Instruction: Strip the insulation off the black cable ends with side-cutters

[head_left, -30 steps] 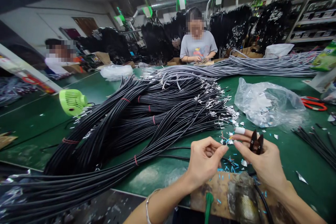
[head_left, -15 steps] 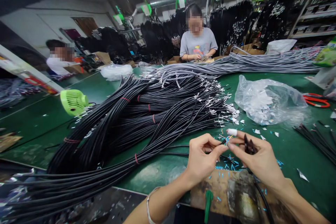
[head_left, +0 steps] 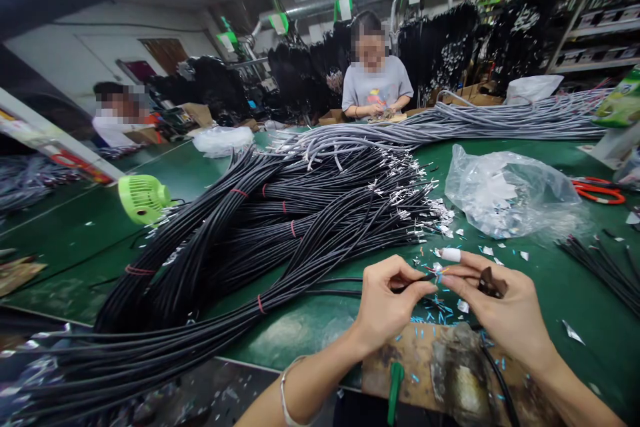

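Observation:
My left hand (head_left: 387,300) pinches a black cable (head_left: 426,277) close to its stripped end. Thin coloured wires (head_left: 441,270) fan out there, and my right hand (head_left: 515,303) has its thumb and fingers closed on them. White tape wraps one fingertip of that hand. A small dark tool (head_left: 491,282) rests in the right palm; its kind is partly hidden by the fingers. Below the hands lies a worn wooden board (head_left: 415,360) with a metal block (head_left: 465,373) and a green-handled tool (head_left: 396,380). Blue wire scraps (head_left: 440,313) are scattered by the board.
Banded bundles of black cables (head_left: 225,247) fill the table's left and middle, grey cables (head_left: 400,137) behind. A plastic bag of scraps (head_left: 510,193), red-handled scissors (head_left: 600,190) and more black cables (head_left: 605,273) lie right. A green fan (head_left: 143,199) stands left. A co-worker (head_left: 377,83) sits opposite.
The right hand has turned slightly and shifted right, tilting the dark tool in its palm. Both hands stay at the cable's end. A white scrap now shows below the fingers.

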Tool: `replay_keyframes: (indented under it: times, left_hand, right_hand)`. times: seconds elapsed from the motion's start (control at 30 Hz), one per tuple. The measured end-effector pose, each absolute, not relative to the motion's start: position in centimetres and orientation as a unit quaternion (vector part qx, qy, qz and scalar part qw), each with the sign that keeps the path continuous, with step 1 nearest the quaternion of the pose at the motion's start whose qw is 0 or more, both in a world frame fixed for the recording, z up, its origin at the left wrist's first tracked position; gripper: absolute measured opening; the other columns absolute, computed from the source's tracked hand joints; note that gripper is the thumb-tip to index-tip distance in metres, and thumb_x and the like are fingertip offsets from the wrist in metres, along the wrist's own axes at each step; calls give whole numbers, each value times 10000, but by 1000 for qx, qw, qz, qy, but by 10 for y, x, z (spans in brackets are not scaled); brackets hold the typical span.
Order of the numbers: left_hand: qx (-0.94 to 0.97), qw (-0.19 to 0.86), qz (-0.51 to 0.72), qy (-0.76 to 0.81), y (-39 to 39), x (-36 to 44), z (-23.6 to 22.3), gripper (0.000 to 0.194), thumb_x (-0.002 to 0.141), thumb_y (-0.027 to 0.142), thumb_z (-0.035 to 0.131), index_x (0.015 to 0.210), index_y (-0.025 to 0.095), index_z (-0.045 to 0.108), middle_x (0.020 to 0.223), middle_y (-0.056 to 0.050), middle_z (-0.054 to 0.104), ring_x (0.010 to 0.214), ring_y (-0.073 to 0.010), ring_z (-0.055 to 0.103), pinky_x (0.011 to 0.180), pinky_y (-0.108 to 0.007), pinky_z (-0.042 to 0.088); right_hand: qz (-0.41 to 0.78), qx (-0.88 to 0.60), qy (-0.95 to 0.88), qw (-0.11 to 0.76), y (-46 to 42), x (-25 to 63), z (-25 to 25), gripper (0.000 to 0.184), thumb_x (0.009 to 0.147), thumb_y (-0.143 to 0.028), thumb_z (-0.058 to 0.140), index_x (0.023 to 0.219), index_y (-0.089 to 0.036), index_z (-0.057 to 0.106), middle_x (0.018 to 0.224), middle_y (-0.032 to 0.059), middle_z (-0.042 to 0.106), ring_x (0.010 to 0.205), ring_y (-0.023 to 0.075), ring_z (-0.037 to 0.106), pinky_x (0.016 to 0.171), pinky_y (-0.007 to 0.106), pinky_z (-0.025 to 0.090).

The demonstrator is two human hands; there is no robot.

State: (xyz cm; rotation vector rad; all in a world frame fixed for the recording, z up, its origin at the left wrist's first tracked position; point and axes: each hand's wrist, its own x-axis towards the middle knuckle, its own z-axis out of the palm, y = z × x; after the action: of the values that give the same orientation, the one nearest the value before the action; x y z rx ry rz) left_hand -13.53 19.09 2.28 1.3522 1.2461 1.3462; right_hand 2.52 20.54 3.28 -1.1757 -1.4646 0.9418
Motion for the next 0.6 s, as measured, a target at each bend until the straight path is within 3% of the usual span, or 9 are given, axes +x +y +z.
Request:
replay_keyframes:
  times: [0.13, 0.3, 0.5, 0.6]
  left_hand:
    - [528, 450, 530, 487, 193, -137, 26, 180, 655, 244, 758, 736, 118, 658, 637, -17, 608, 540, -98, 518, 522, -200, 419]
    - [576, 427, 516, 469, 194, -140, 28, 198, 711, 245, 718, 890, 159, 715, 650, 4, 535, 550, -79, 461, 463, -166, 352]
    - [574, 435, 520, 460, 193, -139, 22, 175, 732, 283, 698, 817, 132, 721, 731, -46, 591, 633, -121, 551, 511, -192, 448]
    - [539, 488, 529, 437, 192, -136, 21, 193, 719, 291, 704, 795, 114, 706, 756, -56, 613, 570, -113, 570, 517, -218, 487]
  right_hand:
    - [372, -484, -622, 490, 207, 28, 36, 298, 715, -328, 688, 973, -177, 690, 765, 49, 734, 623, 177, 669, 568, 280, 565]
    - [389, -464, -628, 488, 210, 29, 40, 296, 752, -320, 659, 1005, -171, 627, 778, 44, 704, 562, 118, 585, 477, 214, 483]
    - [490, -447, -580, 473, 206, 28, 40, 485, 737, -351, 677, 1177, -177, 568, 1004, 113, 701, 368, 33, 382, 327, 200, 361]
    - [494, -466, -561, 474, 204, 25, 40, 496, 698, -378, 707, 1133, -156, 618, 922, 117, 721, 340, 37, 379, 299, 203, 346]
